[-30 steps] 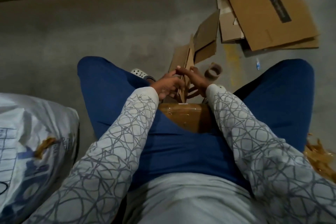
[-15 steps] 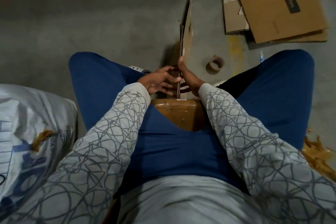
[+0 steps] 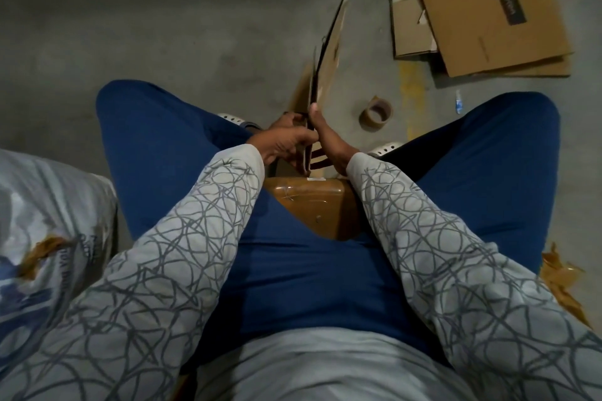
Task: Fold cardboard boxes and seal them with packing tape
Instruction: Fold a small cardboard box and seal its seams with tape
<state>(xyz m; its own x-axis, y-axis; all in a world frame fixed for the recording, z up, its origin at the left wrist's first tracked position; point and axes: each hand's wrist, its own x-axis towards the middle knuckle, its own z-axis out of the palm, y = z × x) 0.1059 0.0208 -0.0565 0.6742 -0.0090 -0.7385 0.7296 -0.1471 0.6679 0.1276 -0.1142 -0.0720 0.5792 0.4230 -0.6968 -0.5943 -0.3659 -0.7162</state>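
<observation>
Box point(image 3: 333, 45) is flattened and edge-on, its long axis pointing away from the person, tilted right. Left hand point(image 3: 283, 143) and right hand point(image 3: 329, 143) grip its near end.

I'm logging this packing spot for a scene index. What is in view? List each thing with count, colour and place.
held cardboard box: one, brown, flattened, upright and edge-on at centre
tape roll: one, brown, on the floor right of the held cardboard box
flat cardboard sheets: a stack, count unclear, brown, floor at top right
taped box: one, brown, just below the held cardboard box
sack: one, white with blue print, at left
tape scraps: a heap, brown, floor at lower right
shoes: two, white, on the floor beside the held cardboard box
left hand: grips its lower left side
right hand: grips its lower right side, thumb up
</observation>
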